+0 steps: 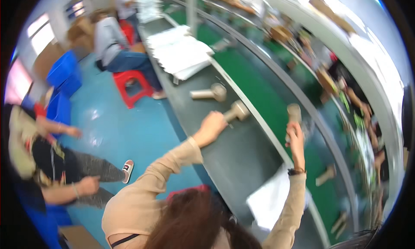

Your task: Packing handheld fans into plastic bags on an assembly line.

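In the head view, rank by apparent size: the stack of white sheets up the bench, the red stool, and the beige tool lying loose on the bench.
1. Stack of white sheets, largest.
2. Red stool.
3. Beige tool, smallest.
Fisheye bending and differing distances make this apparent size only.

Bare grey bench [242, 158] is left between the left hand [212, 127] and the white sheet [270, 201] at the near edge, so passage there is unobstructed. Toward the far end, the way is taken up by a beige tool [209, 93] and a stack of white sheets [179, 52]. Along the right edge, the bench is bounded by the rail of the green belt [255, 89], over which the right hand [295, 134] is raised.
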`<state>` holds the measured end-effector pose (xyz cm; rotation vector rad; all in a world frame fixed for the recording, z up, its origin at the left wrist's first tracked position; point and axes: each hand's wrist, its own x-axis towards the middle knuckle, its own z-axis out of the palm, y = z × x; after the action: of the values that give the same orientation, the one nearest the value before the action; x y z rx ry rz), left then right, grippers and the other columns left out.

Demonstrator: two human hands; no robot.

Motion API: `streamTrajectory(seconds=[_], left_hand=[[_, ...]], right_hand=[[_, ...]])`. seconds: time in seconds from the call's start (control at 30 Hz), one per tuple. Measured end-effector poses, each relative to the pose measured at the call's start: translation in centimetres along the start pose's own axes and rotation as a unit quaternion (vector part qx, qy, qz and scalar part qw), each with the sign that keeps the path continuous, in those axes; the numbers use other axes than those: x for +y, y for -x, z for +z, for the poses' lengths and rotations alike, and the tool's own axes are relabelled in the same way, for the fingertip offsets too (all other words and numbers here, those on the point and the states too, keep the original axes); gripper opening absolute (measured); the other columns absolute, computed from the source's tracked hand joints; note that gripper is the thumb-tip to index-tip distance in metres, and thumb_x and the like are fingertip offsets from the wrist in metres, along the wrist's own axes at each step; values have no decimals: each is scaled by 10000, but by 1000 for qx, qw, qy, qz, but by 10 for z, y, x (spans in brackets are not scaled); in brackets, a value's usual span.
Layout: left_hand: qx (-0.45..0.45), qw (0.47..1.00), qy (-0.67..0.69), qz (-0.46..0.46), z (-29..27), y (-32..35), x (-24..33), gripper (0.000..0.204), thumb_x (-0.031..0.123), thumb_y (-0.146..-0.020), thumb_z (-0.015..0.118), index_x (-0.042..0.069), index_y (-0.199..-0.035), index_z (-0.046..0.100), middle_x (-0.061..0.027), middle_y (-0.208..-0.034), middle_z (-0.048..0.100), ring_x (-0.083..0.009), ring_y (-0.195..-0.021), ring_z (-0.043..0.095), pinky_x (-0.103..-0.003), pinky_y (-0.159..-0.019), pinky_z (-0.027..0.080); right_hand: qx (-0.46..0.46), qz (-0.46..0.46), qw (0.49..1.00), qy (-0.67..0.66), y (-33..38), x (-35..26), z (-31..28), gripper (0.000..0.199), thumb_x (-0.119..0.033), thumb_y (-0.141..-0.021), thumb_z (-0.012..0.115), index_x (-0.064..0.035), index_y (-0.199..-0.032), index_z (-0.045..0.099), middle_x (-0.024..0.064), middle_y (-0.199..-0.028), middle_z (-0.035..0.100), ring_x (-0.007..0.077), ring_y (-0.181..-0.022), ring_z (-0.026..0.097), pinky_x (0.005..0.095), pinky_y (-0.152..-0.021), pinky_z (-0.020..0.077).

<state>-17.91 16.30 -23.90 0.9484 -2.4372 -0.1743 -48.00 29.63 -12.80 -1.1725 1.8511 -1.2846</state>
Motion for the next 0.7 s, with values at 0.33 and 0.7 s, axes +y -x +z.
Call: streamTrajectory(seconds=[0.33,0.7], left_hand=[[-10,953,292,-84,-35,3,108,401,285,-890,612,16,-1183,556,-138,-1126,581,-262,-1043,549,-363,-923,415],[-383,540,716,-221,-17,66,271,311,188,-979,412,64,-1264,392,-57,-947,528,-112,-735,550,-238,-592,458]], right_hand=[[132,-42,974,177,200,-17,16,473,-128,-800,611,-142,-1243,447,153,-1058,617,368,-885,617,380,-750,505],[268,38,927,259,340,54,-13,118,-36,-782,628,-34,-897,604,106,-882,621,297,-753,595,366,-665,489]])
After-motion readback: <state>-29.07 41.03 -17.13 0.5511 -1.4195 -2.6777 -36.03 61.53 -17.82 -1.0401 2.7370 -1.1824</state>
